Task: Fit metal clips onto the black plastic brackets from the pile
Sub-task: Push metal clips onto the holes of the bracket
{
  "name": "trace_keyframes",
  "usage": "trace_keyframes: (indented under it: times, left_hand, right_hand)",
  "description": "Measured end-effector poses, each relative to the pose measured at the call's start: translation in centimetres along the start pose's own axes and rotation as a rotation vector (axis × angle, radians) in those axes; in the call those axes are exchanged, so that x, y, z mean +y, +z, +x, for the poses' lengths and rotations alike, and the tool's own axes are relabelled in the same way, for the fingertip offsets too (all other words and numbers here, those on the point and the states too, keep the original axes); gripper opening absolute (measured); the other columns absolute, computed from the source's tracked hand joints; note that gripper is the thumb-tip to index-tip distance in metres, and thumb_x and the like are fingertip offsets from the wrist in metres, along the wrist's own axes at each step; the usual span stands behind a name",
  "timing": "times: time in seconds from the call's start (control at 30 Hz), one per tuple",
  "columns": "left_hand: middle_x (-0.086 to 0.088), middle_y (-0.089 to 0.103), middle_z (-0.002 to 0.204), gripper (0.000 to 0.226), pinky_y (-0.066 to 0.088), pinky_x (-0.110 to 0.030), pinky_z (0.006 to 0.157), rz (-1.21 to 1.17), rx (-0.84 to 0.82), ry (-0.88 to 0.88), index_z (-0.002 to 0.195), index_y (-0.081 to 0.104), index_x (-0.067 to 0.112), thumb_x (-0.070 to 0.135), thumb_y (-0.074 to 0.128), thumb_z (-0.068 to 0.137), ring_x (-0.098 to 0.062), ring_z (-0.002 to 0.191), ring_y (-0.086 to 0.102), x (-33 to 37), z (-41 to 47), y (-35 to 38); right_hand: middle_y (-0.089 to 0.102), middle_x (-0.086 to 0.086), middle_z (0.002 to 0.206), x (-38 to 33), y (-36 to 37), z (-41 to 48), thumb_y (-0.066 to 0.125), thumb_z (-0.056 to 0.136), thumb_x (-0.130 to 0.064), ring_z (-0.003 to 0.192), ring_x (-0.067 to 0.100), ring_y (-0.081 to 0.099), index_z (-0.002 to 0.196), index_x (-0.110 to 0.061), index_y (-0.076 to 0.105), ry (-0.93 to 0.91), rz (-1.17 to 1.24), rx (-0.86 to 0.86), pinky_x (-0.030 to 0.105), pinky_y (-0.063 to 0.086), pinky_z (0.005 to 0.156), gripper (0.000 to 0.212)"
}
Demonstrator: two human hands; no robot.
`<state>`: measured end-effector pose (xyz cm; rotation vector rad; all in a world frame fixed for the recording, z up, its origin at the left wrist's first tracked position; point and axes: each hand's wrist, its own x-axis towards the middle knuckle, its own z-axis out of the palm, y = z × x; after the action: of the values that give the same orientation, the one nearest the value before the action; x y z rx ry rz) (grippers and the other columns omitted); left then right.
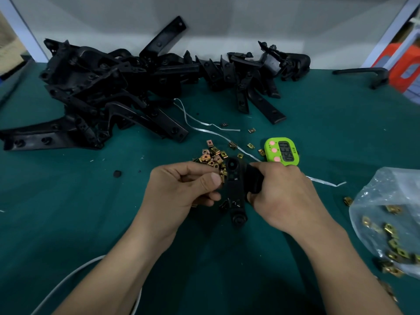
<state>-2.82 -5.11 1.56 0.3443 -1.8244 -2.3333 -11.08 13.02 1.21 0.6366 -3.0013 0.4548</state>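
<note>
Black plastic bracket (236,189) is gripped by right hand (284,196) over green table (68,212). Left hand (181,189) pinches brass-coloured metal clip (223,173) against its edge. Large bracket pile (109,92) awaits clips, so the task appears to be at an early stage.

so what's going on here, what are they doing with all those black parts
A person is fitting clips onto brackets at a green table. The right hand grips one black bracket, and the left hand seems to pinch a metal clip against its edge. A heap of loose clips lies just beyond the hands. The pile of brackets sits at the back, with a green timer and a plastic bag of more clips on the right.
</note>
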Motion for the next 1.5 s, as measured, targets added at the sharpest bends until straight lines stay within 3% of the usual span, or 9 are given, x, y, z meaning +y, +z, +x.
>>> trace_keyframes:
  times: [0.4, 0.6, 0.77, 0.87, 0.97, 1.07, 1.17, 1.4, 1.5]
  left_hand:
    - [-0.005, 0.073, 0.067, 0.021, 0.051, -0.018, 0.052, -0.003, -0.018, -0.011, 0.074, 0.081, 0.020, 0.033, 0.084, 0.059, -0.013, 0.054, 0.067, 0.1, -0.1, 0.3]
    - [-0.008, 0.073, 0.067, 0.029, 0.052, -0.019, 0.057, 0.053, 0.077, -0.007, 0.093, 0.082, 0.027, 0.020, 0.088, 0.065, -0.011, 0.058, 0.065, -0.2, -0.4, 0.6]
    - [0.027, 0.072, 0.069, 0.044, 0.045, -0.003, 0.064, 0.575, 0.248, 0.162, 0.110, 0.071, 0.053, 0.028, 0.086, 0.078, 0.007, 0.066, 0.067, 0.3, -1.8, 1.6]
    - [0.042, 0.064, 0.068, 0.064, 0.035, 0.009, 0.066, 0.639, 0.293, 0.221, 0.123, 0.063, 0.055, 0.033, 0.090, 0.069, 0.023, 0.074, 0.061, 0.6, -3.0, 2.8]
    - [0.038, 0.069, 0.076, 0.070, 0.037, 0.008, 0.071, 0.566, 0.239, 0.209, 0.123, 0.062, 0.056, 0.023, 0.091, 0.068, 0.022, 0.081, 0.062, 0.5, -2.8, 2.6]
    - [0.032, 0.073, 0.091, 0.057, 0.048, -0.002, 0.081, 0.488, 0.170, 0.198, 0.127, 0.065, 0.044, 0.016, 0.083, 0.081, 0.015, 0.089, 0.067, 0.1, -2.3, 2.6]
    - [0.040, 0.069, 0.089, 0.042, 0.042, 0.001, 0.070, 0.714, 0.245, 0.303, 0.124, 0.066, 0.042, 0.017, 0.072, 0.090, 0.016, 0.072, 0.063, -0.5, -2.0, 2.3]
    - [0.028, 0.063, 0.066, 0.020, 0.032, -0.009, 0.057, 1.220, 0.186, 0.267, 0.091, 0.071, 0.052, 0.051, 0.061, 0.074, 0.001, 0.061, 0.053, -1.1, -1.9, 1.2]
    - [0.025, 0.062, 0.066, 0.014, 0.035, -0.015, 0.056, 1.248, 0.134, 0.282, 0.087, 0.073, 0.052, 0.051, 0.077, 0.073, 0.001, 0.067, 0.053, -1.4, -1.8, 1.2]
  right_hand:
    - [0.055, -0.008, 0.067, -0.6, -0.4, -0.1, 0.066, 0.074, -0.024, 0.069, 0.028, 0.056, 0.093, -0.034, 0.063, 0.014, -0.029, -0.072, 0.033, 0.044, 0.057, 0.022]
    - [0.039, -0.009, 0.061, -1.7, -0.5, -0.7, 0.063, 0.074, -0.019, 0.053, 0.018, 0.032, 0.078, -0.032, 0.051, 0.087, -0.185, -0.035, 0.033, 0.033, 0.060, 0.018]
    - [0.032, -0.006, 0.060, -2.9, -0.2, -0.8, 0.061, 0.077, -0.020, 0.068, 0.028, 0.057, 0.079, -0.030, 0.045, 0.134, -0.265, -0.018, 0.032, 0.033, 0.060, 0.018]
    - [0.038, -0.006, 0.063, -3.3, 0.0, -1.0, 0.062, 0.079, -0.025, 0.082, 0.028, 0.066, 0.083, -0.031, 0.045, 0.137, -0.263, -0.032, 0.032, 0.033, 0.060, 0.020]
    - [0.037, -0.005, 0.064, -3.1, 0.0, -1.0, 0.064, 0.078, -0.024, 0.072, 0.030, 0.054, 0.083, -0.032, 0.046, 0.169, -0.230, -0.027, 0.032, 0.033, 0.062, 0.020]
    - [0.038, -0.005, 0.062, -2.3, -0.1, -0.7, 0.065, 0.076, -0.023, 0.067, 0.031, 0.042, 0.086, -0.031, 0.056, 0.222, -0.159, 0.026, 0.033, 0.035, 0.063, 0.015]
    - [0.033, -0.004, 0.060, -1.0, -0.5, -0.3, 0.062, 0.076, -0.024, 0.066, 0.033, 0.040, 0.082, -0.027, 0.051, 0.288, -0.105, 0.082, 0.034, 0.036, 0.064, 0.013]
    - [0.032, -0.004, 0.061, 1.4, -1.0, 0.4, 0.065, 0.072, -0.029, 0.067, 0.033, 0.041, 0.088, -0.022, 0.057, 0.372, -0.092, 0.101, 0.034, 0.036, 0.065, 0.019]
    - [0.032, -0.004, 0.062, 1.2, -0.8, 0.4, 0.065, 0.073, -0.030, 0.068, 0.033, 0.041, 0.086, -0.026, 0.050, 0.347, -0.072, 0.085, 0.034, 0.035, 0.065, 0.020]
